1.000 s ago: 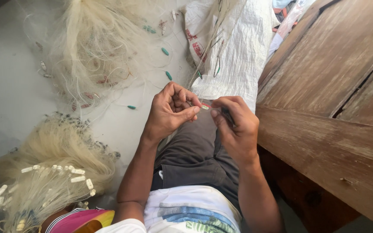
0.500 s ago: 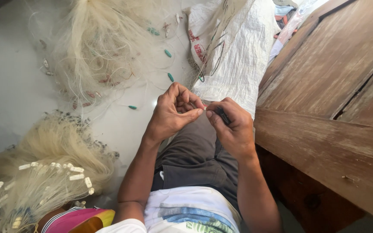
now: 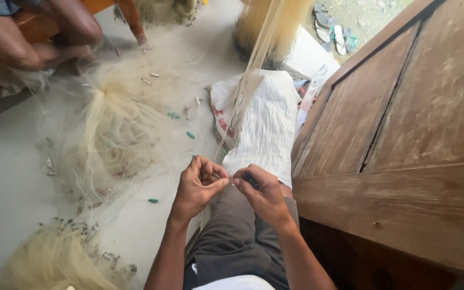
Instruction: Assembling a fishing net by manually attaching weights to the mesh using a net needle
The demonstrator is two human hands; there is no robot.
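Observation:
My left hand (image 3: 198,185) and my right hand (image 3: 261,192) meet above my lap, fingertips pinched together on a thin pale strand of fishing net (image 3: 253,64). The strand runs up and away from my fingers toward a hanging bundle of net at the top. A small dark object shows under my right fingers; what it is I cannot tell. My legs in dark grey shorts (image 3: 237,241) lie beneath both hands.
A white woven sack (image 3: 267,126) lies ahead of my knees. Heaps of pale net (image 3: 116,126) with small floats spread over the grey floor at left. A wooden door (image 3: 404,134) stands close on the right. Another person's legs (image 3: 44,40) are at top left. Sandals (image 3: 336,32) lie beyond.
The view has tilted upward, so more floor, the other person and the hanging net show. My hands stay pinched together on the strand, with small finger shifts.

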